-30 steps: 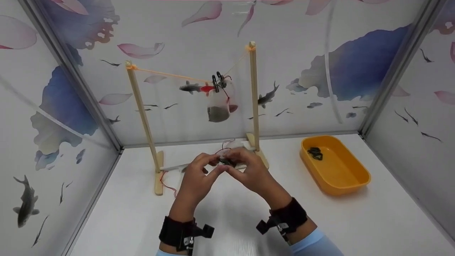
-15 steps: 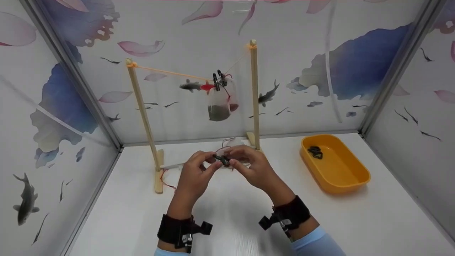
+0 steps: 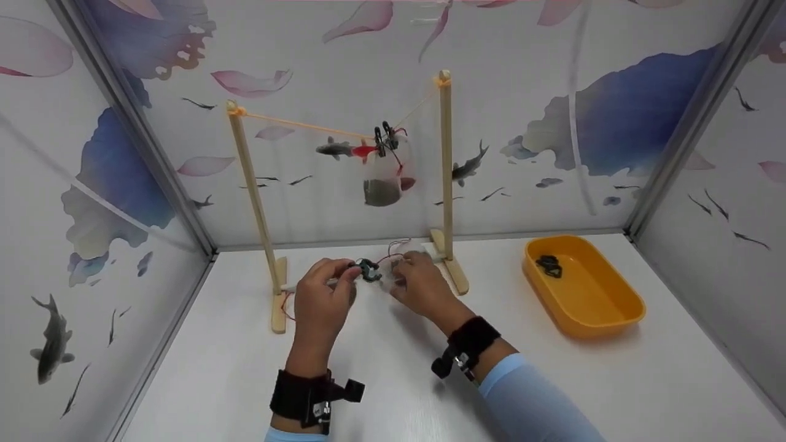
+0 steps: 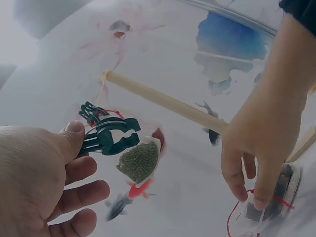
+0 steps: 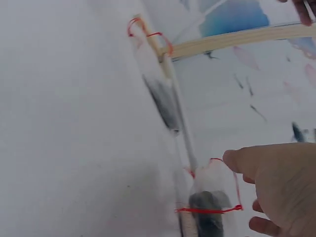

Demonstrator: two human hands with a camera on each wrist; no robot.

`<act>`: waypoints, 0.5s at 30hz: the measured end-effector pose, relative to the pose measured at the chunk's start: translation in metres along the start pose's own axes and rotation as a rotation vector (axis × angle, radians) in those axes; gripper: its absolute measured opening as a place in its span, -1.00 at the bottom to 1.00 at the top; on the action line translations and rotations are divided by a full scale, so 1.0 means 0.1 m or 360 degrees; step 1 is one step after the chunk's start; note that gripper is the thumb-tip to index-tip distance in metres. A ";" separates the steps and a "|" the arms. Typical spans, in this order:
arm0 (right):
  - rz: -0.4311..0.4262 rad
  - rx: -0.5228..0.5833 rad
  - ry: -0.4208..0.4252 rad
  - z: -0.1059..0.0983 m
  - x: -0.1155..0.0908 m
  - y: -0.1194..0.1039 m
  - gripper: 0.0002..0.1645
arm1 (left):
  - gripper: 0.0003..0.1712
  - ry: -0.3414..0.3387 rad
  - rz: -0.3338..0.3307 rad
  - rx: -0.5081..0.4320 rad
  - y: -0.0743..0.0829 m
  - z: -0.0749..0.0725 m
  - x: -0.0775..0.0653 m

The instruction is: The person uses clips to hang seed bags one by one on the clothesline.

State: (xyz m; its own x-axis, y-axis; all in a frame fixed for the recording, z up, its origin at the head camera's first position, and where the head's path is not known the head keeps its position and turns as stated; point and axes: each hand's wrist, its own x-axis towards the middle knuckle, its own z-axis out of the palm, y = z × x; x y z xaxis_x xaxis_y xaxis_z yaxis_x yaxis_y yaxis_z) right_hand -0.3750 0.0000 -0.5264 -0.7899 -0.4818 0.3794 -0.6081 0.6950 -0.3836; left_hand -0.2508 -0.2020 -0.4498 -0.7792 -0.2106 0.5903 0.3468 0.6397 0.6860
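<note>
My left hand [image 3: 322,294] pinches a dark green spring clip [image 4: 111,136] between thumb and forefinger. The clip's jaws point to the right and its other fingers are spread. My right hand [image 3: 427,285] is over a sheer drawstring pouch [image 5: 207,212] with dark contents and a red cord. Its thumb and fingertips are right at the pouch's corded neck, with a gap between them. Farther back, a pouch of green beans [image 4: 138,160] hangs from an orange string [image 3: 295,126], held by dark clips [image 3: 384,138]. A reddish pouch [image 3: 407,183] hangs partly behind it.
Wooden posts [image 3: 252,190] on flat feet carry the string, with a pale bar [image 3: 288,286] joining them low down. Another pouch [image 5: 160,96] lies along the bar. A yellow tray [image 3: 589,301] with several dark clips [image 3: 548,266] stands at right. Printed panels enclose the white table.
Both hands were together at the clip. Now the right hand has let go and moved off to the right, to the pouch, while the left keeps the clip and has shifted slightly left.
</note>
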 end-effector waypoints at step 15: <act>0.0045 -0.0602 0.0042 0.38 0.29 0.06 -0.81 | -0.83 0.0159 -0.0009 0.0014 -0.05 -0.07 0.00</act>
State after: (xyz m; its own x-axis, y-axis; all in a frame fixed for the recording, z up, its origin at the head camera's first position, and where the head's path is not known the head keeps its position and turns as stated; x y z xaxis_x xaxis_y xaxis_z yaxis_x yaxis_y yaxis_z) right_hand -0.4043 -0.0300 -0.5493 -0.8005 -0.4492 0.3969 -0.5103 0.8580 -0.0583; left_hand -0.2494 -0.2103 -0.4501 -0.7249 -0.2866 0.6264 0.3377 0.6448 0.6857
